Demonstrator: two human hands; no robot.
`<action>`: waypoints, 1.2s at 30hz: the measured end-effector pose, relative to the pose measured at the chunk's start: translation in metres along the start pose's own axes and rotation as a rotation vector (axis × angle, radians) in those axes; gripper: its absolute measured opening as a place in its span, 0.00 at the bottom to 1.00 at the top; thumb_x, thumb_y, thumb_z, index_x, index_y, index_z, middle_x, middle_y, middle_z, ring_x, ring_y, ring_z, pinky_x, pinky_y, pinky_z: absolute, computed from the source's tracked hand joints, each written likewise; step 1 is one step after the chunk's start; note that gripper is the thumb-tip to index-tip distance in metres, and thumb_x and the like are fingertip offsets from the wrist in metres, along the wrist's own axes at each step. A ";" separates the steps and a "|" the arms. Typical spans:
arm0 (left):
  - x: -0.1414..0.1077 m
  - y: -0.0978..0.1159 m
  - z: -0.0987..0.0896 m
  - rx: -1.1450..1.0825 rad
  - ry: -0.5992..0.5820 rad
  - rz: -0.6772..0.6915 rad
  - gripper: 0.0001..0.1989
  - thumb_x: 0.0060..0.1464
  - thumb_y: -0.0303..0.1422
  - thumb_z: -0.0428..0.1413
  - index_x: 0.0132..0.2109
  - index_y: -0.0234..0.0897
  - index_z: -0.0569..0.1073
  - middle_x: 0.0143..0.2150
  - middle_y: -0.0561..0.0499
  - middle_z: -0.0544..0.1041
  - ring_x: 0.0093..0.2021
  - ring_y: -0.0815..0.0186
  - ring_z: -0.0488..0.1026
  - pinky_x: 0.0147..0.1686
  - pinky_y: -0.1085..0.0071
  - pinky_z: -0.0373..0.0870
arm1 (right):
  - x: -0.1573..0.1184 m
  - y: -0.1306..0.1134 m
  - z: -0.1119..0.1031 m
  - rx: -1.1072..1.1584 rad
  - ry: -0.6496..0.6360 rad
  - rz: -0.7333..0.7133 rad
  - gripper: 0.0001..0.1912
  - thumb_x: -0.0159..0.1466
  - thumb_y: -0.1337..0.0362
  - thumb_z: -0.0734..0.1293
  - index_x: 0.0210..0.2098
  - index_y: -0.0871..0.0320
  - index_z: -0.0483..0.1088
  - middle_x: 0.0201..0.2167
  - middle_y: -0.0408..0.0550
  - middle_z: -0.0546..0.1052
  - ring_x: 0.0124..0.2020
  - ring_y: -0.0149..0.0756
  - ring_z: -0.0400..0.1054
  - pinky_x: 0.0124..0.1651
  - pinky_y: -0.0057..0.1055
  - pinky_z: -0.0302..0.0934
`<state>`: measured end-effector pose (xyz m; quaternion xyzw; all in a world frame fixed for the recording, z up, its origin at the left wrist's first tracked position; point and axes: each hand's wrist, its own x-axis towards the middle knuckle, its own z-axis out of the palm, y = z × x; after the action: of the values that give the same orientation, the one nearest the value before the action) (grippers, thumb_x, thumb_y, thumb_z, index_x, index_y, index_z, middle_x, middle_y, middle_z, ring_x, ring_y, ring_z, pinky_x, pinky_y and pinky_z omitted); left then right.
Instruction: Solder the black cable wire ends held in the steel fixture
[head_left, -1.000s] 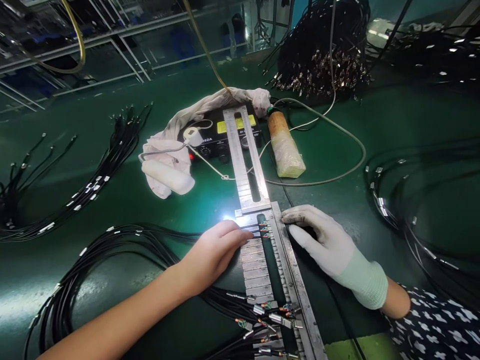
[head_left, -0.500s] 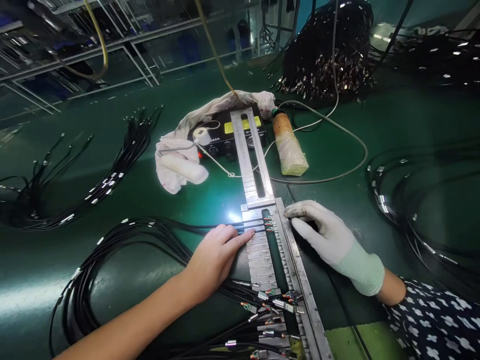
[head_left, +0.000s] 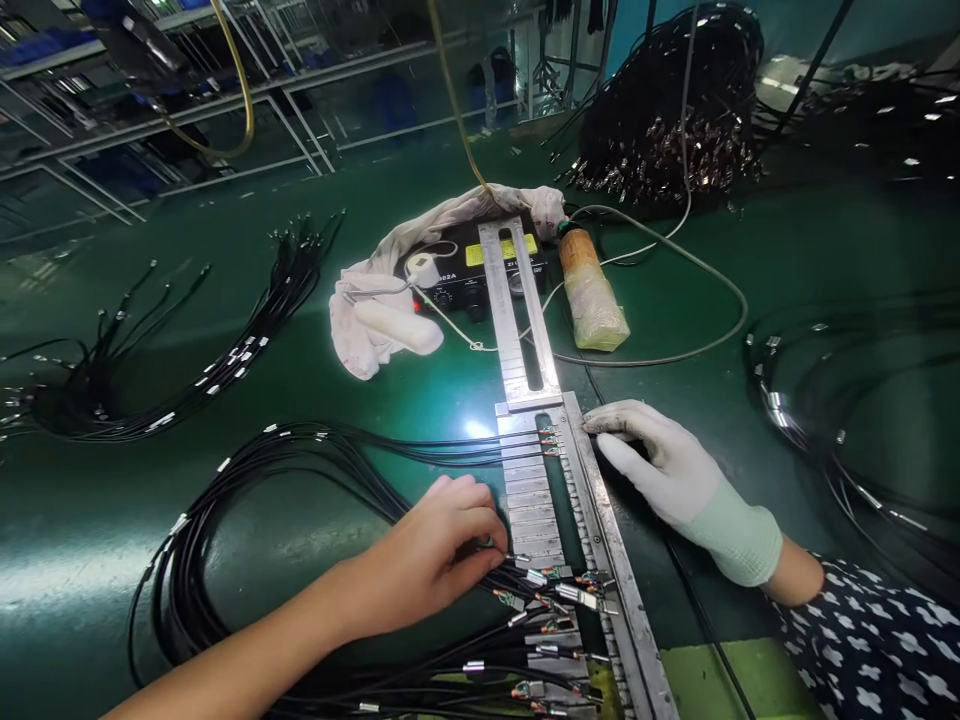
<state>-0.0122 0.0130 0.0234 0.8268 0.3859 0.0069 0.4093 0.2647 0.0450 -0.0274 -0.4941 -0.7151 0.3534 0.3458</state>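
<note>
My bare left hand is closed in a pinch, left of a long slotted metal jig. A black cable with a small silver tip shows at its fingertips, though the grip itself is partly hidden. Several black cables lie across the jig's upper end, their small coloured-wire ends over the slot. More cables with silver connectors are heaped over its lower part. My gloved right hand rests its fingertips against the jig's right rail, thumb and forefinger apart.
Behind the jig stands a black control box with a white cloth draped over it. A plastic-wrapped handle lies to its right. Cable bundles lie at left, at right and at the back.
My left hand has left the cables at the jig's upper end, moved down toward the heap and closed in a pinch. My right hand stays at the rail. The view has shifted slightly.
</note>
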 end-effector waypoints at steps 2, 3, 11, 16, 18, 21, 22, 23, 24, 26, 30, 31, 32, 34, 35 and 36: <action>-0.005 -0.006 -0.006 0.030 0.006 -0.006 0.08 0.66 0.31 0.48 0.40 0.41 0.70 0.39 0.53 0.69 0.42 0.64 0.63 0.44 0.66 0.59 | 0.000 0.000 0.000 -0.005 -0.003 -0.001 0.08 0.69 0.63 0.61 0.43 0.51 0.71 0.45 0.43 0.74 0.48 0.37 0.68 0.51 0.36 0.63; -0.009 -0.011 -0.010 0.043 0.019 -0.013 0.09 0.66 0.31 0.46 0.40 0.41 0.70 0.39 0.52 0.68 0.42 0.64 0.63 0.44 0.67 0.59 | -0.001 -0.001 -0.001 -0.005 -0.004 -0.004 0.08 0.69 0.63 0.61 0.43 0.51 0.71 0.45 0.43 0.74 0.48 0.37 0.68 0.51 0.36 0.63; -0.036 -0.035 -0.016 0.096 0.153 -0.069 0.08 0.67 0.31 0.45 0.42 0.40 0.69 0.41 0.51 0.67 0.43 0.64 0.63 0.44 0.68 0.60 | 0.000 0.000 0.000 -0.016 0.003 -0.021 0.07 0.68 0.64 0.61 0.42 0.51 0.71 0.44 0.43 0.74 0.47 0.37 0.68 0.50 0.36 0.63; -0.015 -0.011 -0.003 -0.010 0.031 -0.019 0.08 0.66 0.34 0.48 0.46 0.43 0.71 0.42 0.51 0.68 0.45 0.64 0.64 0.47 0.67 0.60 | 0.000 0.004 0.001 -0.027 0.008 -0.043 0.08 0.68 0.64 0.61 0.42 0.51 0.71 0.44 0.43 0.74 0.47 0.36 0.68 0.51 0.35 0.62; -0.012 -0.008 -0.005 0.008 -0.008 -0.038 0.09 0.66 0.34 0.48 0.42 0.43 0.72 0.41 0.52 0.68 0.44 0.64 0.64 0.46 0.67 0.61 | 0.000 0.003 0.001 -0.028 0.003 -0.040 0.08 0.68 0.64 0.61 0.42 0.51 0.71 0.44 0.43 0.74 0.47 0.36 0.68 0.51 0.35 0.62; -0.020 -0.013 -0.013 0.073 -0.003 -0.084 0.09 0.67 0.35 0.46 0.40 0.41 0.71 0.40 0.51 0.68 0.43 0.63 0.63 0.44 0.66 0.61 | 0.000 0.002 0.001 -0.038 0.007 -0.042 0.07 0.68 0.64 0.61 0.42 0.52 0.71 0.44 0.43 0.74 0.46 0.36 0.68 0.51 0.35 0.63; -0.025 -0.015 -0.015 0.085 0.013 -0.099 0.09 0.67 0.35 0.47 0.41 0.41 0.70 0.40 0.51 0.68 0.43 0.63 0.63 0.45 0.66 0.61 | 0.001 0.001 0.002 -0.040 0.008 -0.043 0.07 0.68 0.64 0.61 0.42 0.52 0.71 0.43 0.43 0.74 0.46 0.36 0.68 0.51 0.35 0.63; -0.029 -0.018 -0.016 0.090 0.026 -0.113 0.08 0.66 0.35 0.47 0.42 0.41 0.69 0.41 0.51 0.68 0.43 0.63 0.63 0.45 0.66 0.61 | 0.001 0.001 0.002 -0.040 0.006 -0.043 0.08 0.68 0.64 0.61 0.42 0.52 0.71 0.43 0.44 0.74 0.46 0.37 0.68 0.50 0.36 0.63; -0.034 -0.020 -0.017 0.089 0.033 -0.123 0.07 0.66 0.36 0.48 0.43 0.41 0.68 0.42 0.51 0.68 0.44 0.63 0.64 0.46 0.66 0.61 | 0.001 0.001 0.001 -0.039 0.005 -0.041 0.08 0.68 0.64 0.61 0.42 0.52 0.71 0.43 0.44 0.74 0.46 0.37 0.68 0.50 0.36 0.63; -0.041 -0.021 -0.018 0.086 0.023 -0.133 0.06 0.66 0.36 0.48 0.44 0.41 0.68 0.43 0.51 0.68 0.45 0.63 0.64 0.47 0.67 0.61 | 0.002 0.001 0.001 -0.038 -0.002 -0.038 0.08 0.68 0.64 0.61 0.42 0.53 0.71 0.43 0.44 0.74 0.46 0.37 0.68 0.50 0.36 0.63; -0.045 -0.021 -0.019 0.034 0.013 -0.109 0.07 0.67 0.35 0.46 0.42 0.42 0.69 0.42 0.52 0.68 0.44 0.65 0.64 0.46 0.70 0.62 | 0.001 0.000 0.001 -0.040 -0.002 -0.034 0.08 0.68 0.64 0.61 0.42 0.53 0.71 0.43 0.44 0.74 0.46 0.37 0.68 0.50 0.37 0.63; -0.044 -0.022 -0.019 0.002 0.023 -0.104 0.07 0.67 0.35 0.47 0.42 0.42 0.69 0.42 0.52 0.68 0.44 0.66 0.65 0.45 0.71 0.62 | 0.001 0.000 0.001 -0.042 -0.004 -0.031 0.08 0.68 0.64 0.61 0.42 0.52 0.71 0.43 0.44 0.74 0.46 0.37 0.68 0.50 0.37 0.63; -0.043 -0.022 -0.020 -0.029 0.037 -0.102 0.07 0.67 0.35 0.47 0.42 0.42 0.69 0.42 0.53 0.68 0.43 0.66 0.66 0.44 0.72 0.63 | 0.001 0.000 0.000 -0.043 -0.005 -0.027 0.08 0.68 0.64 0.61 0.41 0.52 0.71 0.43 0.44 0.74 0.46 0.37 0.68 0.51 0.37 0.63; -0.041 -0.023 -0.021 -0.069 0.063 -0.107 0.07 0.67 0.35 0.47 0.42 0.42 0.69 0.42 0.53 0.68 0.42 0.68 0.67 0.43 0.73 0.63 | 0.001 0.000 0.000 -0.044 -0.011 -0.021 0.08 0.68 0.65 0.61 0.42 0.52 0.71 0.43 0.44 0.74 0.46 0.37 0.68 0.51 0.37 0.63; -0.041 -0.023 -0.021 -0.074 0.068 -0.111 0.07 0.66 0.35 0.48 0.42 0.41 0.69 0.41 0.53 0.68 0.42 0.68 0.67 0.43 0.74 0.63 | 0.001 0.000 0.000 -0.043 -0.014 -0.020 0.08 0.68 0.65 0.61 0.42 0.52 0.71 0.43 0.44 0.74 0.46 0.37 0.68 0.51 0.37 0.63; -0.040 -0.023 -0.021 -0.071 0.064 -0.116 0.06 0.66 0.34 0.48 0.42 0.41 0.69 0.41 0.53 0.68 0.42 0.68 0.67 0.43 0.74 0.63 | 0.001 0.001 0.000 -0.042 -0.016 -0.020 0.08 0.68 0.65 0.61 0.42 0.52 0.71 0.43 0.44 0.74 0.47 0.37 0.68 0.51 0.38 0.63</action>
<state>-0.0617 0.0098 0.0334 0.7872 0.4457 0.0234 0.4256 0.2644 0.0461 -0.0282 -0.4913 -0.7299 0.3389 0.3332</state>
